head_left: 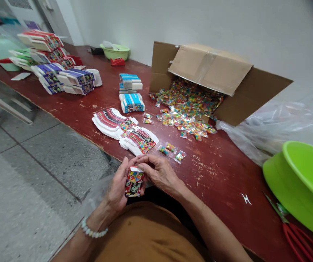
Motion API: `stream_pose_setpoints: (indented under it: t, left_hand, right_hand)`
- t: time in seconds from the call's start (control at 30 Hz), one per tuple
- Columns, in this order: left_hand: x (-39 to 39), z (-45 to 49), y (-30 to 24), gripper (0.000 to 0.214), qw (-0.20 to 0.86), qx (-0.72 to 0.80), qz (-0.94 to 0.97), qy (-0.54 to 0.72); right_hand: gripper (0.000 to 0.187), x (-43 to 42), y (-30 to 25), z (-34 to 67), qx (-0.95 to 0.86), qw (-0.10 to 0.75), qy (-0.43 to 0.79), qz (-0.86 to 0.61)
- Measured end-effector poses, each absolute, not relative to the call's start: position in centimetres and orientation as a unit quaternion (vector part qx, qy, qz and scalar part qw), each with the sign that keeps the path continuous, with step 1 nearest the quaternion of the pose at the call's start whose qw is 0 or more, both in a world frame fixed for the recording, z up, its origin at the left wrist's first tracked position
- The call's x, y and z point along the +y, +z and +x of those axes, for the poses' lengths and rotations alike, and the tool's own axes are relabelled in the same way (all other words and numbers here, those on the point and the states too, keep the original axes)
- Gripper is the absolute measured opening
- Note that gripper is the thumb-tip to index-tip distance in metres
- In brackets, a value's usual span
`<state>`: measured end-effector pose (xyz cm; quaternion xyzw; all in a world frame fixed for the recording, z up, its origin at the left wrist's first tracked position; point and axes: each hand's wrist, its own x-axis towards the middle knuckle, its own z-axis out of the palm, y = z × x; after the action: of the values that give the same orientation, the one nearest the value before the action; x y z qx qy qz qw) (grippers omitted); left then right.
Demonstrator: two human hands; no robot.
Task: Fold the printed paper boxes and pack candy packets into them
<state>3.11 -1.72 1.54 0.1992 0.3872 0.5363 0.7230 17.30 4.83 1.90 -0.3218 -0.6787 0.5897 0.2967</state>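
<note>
A small printed candy box (134, 183), red and black, is upright in front of my body. My left hand (117, 189) grips it from the left side, fingers partly hidden behind it. At its white top flap, my right hand (163, 174) pinches with thumb and bent fingers. Just beyond on the table lie fanned stacks of flat red-and-white box blanks (142, 140). To their right are a few small clear candy packets (169, 146). A larger heap of colourful candy packets (189, 102) spills out of a cardboard carton (211, 67).
On the dark red table (213, 171) stand blue box stacks (131, 102), purple box stacks (75, 80) and red box stacks (43, 42). A green basin (301, 182) and red-handled scissors (295, 236) are at right. Clear plastic sheeting (290, 120) lies by the wall.
</note>
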Motion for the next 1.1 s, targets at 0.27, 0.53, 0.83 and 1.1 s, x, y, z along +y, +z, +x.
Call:
stream_pose_setpoints:
  t: [0.27,0.53,0.83,1.1]
  left_hand:
    - [-2.1,3.0,1.3,0.052,0.723,0.424,0.180,0.515]
    - [-2.0,2.7,0.8,0.065,0.730,0.413,0.234,0.491]
    - [-1.8,2.7,0.5,0.043,0.716,0.474,0.183,0.478]
    - [-1.5,3.0,1.0,0.055,0.683,0.431,0.115,0.578]
  right_hand:
    - [0.016,4.8,2.9,17.3,-0.791,0.309,0.463,-0.254]
    - [0.035,5.1,1.5,17.2,-0.585,0.251,0.703,-0.316]
    - [0.019,5.3,1.0,17.3,-0.774,0.308,0.487,-0.262]
    - [0.016,2.8,-1.4,16.4,-0.724,0.365,0.520,-0.268]
